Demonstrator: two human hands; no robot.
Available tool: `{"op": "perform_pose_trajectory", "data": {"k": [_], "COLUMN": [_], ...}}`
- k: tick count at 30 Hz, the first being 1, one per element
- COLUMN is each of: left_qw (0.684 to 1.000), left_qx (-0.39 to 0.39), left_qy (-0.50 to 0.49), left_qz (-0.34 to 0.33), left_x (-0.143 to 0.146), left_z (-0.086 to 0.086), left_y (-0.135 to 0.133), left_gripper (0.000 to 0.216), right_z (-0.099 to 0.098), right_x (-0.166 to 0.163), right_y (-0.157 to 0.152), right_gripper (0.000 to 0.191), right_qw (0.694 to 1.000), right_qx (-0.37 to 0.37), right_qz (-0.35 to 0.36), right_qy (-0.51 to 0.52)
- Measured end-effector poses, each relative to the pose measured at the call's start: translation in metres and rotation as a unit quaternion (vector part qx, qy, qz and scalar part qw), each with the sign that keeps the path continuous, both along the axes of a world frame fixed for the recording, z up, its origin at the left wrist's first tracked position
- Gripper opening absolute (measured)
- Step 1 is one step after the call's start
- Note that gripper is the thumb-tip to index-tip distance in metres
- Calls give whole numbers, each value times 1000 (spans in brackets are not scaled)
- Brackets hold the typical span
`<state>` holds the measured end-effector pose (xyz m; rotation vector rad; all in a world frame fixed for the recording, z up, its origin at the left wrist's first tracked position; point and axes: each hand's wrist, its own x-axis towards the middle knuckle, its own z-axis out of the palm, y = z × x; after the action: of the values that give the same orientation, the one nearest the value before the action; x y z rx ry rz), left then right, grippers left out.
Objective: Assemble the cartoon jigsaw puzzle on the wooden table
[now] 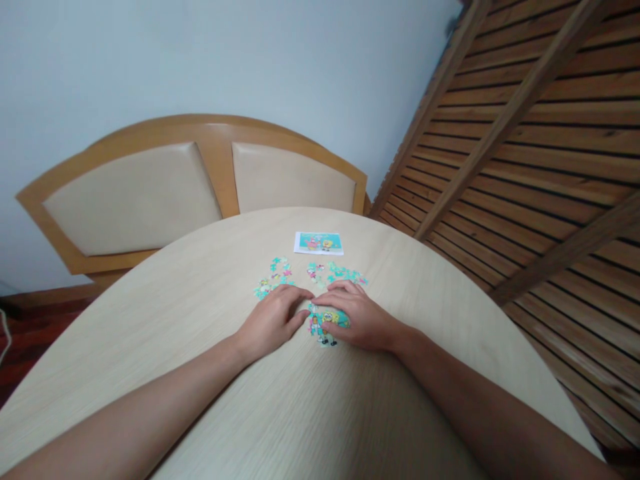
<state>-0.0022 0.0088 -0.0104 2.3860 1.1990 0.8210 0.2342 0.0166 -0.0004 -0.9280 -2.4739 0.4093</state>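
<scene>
A partly joined jigsaw puzzle [330,319] lies on the table, showing a yellow square cartoon figure on turquoise. My right hand [363,313] rests over its right side, fingers stretched leftward along its top edge and thumb on its face. From the left comes my left hand [277,317], fingers curved and thumb apart from them, the tips close to the puzzle's upper left edge. A small pale puzzle piece [313,307] sits between the two hands' fingertips; whether either hand grips it I cannot tell. My right hand hides part of the puzzle.
Loose puzzle pieces lie beyond my hands, in a left group [265,287], a middle group [315,270] and a right group [345,272]. Behind them is a picture card [319,243]. A padded chair [220,167] stands past the round table's [200,307] far edge; slatted wood [525,147] rises at right.
</scene>
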Motion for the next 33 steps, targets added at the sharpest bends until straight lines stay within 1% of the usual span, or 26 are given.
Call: {"op": "perform_pose_trajectory", "data": {"k": [4, 9, 13, 16, 19, 23, 29, 33], "left_qw": [1000, 1000, 1000, 1000, 999, 999, 1000, 999], "left_qx": [-7, -6, 5, 20, 32, 24, 15, 27], "left_qy": [-6, -14, -18, -12, 5, 11, 10, 20], "left_qz": [9, 1, -12, -9, -13, -19, -25, -28], "left_x": [0, 0, 1, 1, 0, 1, -1, -1], "left_z": [-1, -2, -2, -1, 0, 3, 2, 2], "left_y": [2, 4, 4, 3, 2, 0, 1, 2], "left_gripper": [23, 20, 17, 16, 18, 22, 15, 13], "right_z": [-2, -2, -2, -2, -2, -2, -1, 0], "right_x": [0, 0, -1, -1, -1, -1, -1, -1], "right_y": [1, 1, 2, 3, 4, 4, 3, 2], "right_gripper": [41, 39, 30, 24, 24, 25, 24, 23], "right_qw": [1000, 1000, 998, 997, 997, 997, 997, 997], "right_qx": [-2, 12, 34, 49, 52, 49, 47, 51], "right_qz": [8, 22, 47, 54, 57, 54, 54, 59], "right_qy": [-7, 5, 17, 18, 14, 14, 11, 5]}}
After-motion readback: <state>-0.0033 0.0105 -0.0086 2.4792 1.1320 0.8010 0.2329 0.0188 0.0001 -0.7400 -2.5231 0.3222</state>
